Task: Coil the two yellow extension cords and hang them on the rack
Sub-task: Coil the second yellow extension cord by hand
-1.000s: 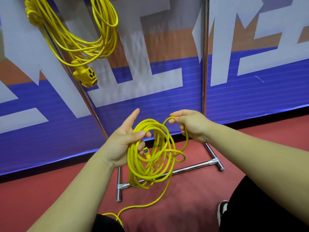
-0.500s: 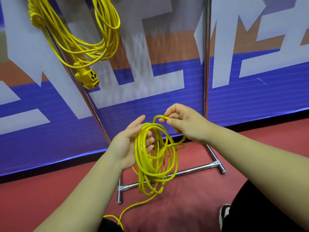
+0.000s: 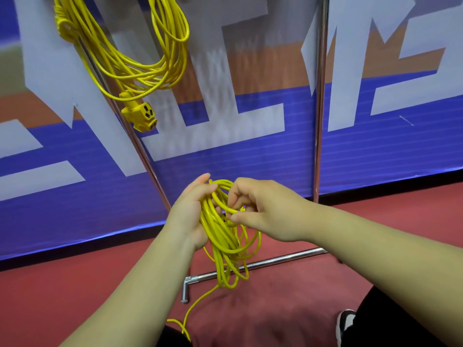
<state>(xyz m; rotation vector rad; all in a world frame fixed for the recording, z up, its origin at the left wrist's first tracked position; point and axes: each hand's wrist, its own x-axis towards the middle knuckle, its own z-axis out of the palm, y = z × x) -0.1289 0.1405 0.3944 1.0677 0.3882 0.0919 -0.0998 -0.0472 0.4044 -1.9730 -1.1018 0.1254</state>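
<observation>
**One cord hung, the other being wound in hand**

Head view: the first cord (image 3: pixel 140 61) already hangs in loose loops near the top of the rack (image 3: pixel 319 96), its socket end (image 3: pixel 141 116) dangling lowest, beside the slanted left pole. The second cord (image 3: pixel 223 236) is low and central, in front of the rack's foot bar (image 3: pixel 275 259). The left hand (image 3: pixel 190 216) grips the top of the bundle against its palm, thumb across the strands, so the loops hang freely beneath it. The right hand (image 3: pixel 263 211) pinches a single strand just beside it, probably laying on another turn or tucking the strand round the bundle.

A loose tail (image 3: pixel 198 301) trails down to the red floor (image 3: pixel 75 284) and runs out at the bottom edge, so some winding seems left. The loops hang just in front of the foot bar and could snag there when lifted. Between the two poles, right of the hung cord, there looks to be open room for hanging; the top rail itself is out of view.
</observation>
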